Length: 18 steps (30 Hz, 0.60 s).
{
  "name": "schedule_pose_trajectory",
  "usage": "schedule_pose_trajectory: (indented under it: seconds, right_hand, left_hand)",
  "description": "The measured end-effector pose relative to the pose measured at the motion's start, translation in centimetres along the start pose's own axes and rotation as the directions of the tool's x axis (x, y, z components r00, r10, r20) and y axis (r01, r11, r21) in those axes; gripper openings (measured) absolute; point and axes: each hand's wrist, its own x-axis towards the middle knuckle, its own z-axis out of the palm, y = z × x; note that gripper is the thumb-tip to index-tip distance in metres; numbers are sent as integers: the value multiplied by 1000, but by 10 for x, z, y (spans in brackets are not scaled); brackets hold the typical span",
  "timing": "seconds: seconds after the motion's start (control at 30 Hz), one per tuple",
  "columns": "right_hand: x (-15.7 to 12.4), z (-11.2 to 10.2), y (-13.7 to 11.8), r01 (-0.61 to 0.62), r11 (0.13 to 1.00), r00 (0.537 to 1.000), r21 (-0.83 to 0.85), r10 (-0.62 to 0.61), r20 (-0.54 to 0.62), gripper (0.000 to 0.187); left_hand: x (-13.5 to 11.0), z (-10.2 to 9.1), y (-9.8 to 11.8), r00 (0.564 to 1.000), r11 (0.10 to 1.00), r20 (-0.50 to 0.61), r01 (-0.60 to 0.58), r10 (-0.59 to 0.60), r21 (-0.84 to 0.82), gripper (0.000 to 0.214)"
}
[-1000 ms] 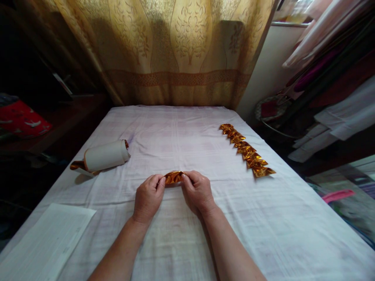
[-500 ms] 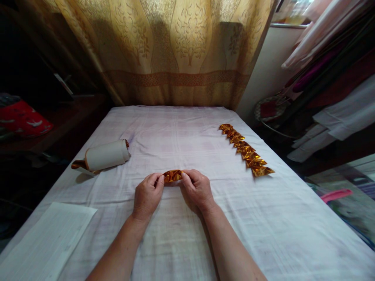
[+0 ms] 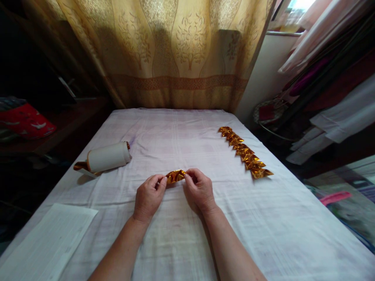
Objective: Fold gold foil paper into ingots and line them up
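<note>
A small folded piece of shiny gold foil paper [image 3: 175, 176] is held between my two hands, just above or on the cloth; I cannot tell which. My left hand [image 3: 149, 195] pinches its left end between thumb and fingers. At the other end, my right hand [image 3: 201, 189] grips the tip the same way, its fingers curled. To the right lies a slanting row of several similar folded gold foil pieces [image 3: 247, 156], overlapping one another. On the left rests a roll of paper [image 3: 108, 157], white outside and gold inside, its loose end curling out.
A white sheet of paper [image 3: 49, 238] lies at the near left of the cloth-covered surface [image 3: 175, 136]. Behind it hangs a gold curtain [image 3: 190, 50]. Clothes [image 3: 345, 113] hang at the right, and a red patterned item [image 3: 27, 121] stands on a dark shelf at the left.
Both hands keep hold of the foil piece, which has tilted slightly, its right end higher. The view has shifted a little; the row and the roll have stayed in place.
</note>
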Motion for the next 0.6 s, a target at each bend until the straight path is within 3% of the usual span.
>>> schedule_pose_trajectory:
  seconds: [0.3, 0.43, 0.6]
  right_hand:
    - [5, -1, 5, -36, 998, 998, 44, 38, -41, 24]
    - [9, -9, 8, -20, 998, 988, 51, 28, -155, 25]
    - [17, -34, 17, 13, 980, 939, -199, -81, -334, 29]
  left_hand:
    - [1, -2, -1, 999, 1000, 33, 6, -5, -31, 37]
    - [1, -3, -1, 999, 999, 43, 23, -21, -37, 38]
    - [2, -2, -3, 999, 999, 38, 30, -29, -21, 38]
